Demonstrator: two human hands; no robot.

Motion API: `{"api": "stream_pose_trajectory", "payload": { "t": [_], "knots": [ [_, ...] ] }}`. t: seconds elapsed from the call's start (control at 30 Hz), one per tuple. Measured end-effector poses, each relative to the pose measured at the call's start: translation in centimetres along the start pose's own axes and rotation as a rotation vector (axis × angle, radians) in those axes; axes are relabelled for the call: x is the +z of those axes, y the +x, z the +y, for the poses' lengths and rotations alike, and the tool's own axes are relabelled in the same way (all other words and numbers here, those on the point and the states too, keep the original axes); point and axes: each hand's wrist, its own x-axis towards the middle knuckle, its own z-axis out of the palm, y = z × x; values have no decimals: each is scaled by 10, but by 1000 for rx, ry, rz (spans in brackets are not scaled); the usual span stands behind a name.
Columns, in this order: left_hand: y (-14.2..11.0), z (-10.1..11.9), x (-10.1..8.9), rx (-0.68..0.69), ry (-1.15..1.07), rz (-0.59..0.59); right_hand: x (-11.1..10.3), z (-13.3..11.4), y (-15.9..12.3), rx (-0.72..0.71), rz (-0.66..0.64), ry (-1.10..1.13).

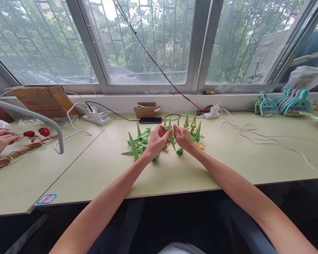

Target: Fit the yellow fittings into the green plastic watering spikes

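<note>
Spanning the scene: pale table point(243, 155). Left hand point(157, 139), mid-table, pinching a green spike point(172, 141) at its ribbed collar. Right hand point(184, 138) just right of it, fingertips drawn together; cannot tell on what. Spike between the hands, long axis steep, tip pointing down, slightly right. Loose green spikes point(134, 151) left; small yellow pieces point(201, 145) right.

Over here the only view looks out from this person's head, forward and down, close over two bare hands point(157, 139) above the smooth pale yellow-green table point(241, 155), wide enough to catch the grey metal-framed windows point(199, 42) opposite.
</note>
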Motion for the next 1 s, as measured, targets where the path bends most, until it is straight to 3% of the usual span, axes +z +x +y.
{"api": "stream_pose_trajectory", "payload": {
  "t": [0.57, 1.0],
  "knots": [
    [0, -5, -2, 205, 304, 10, -2, 0, 1, 65, -33, 17],
    [-1, -1, -1, 69, 163, 23, 1, 5, 1, 4, 2, -13]
  ]
}}
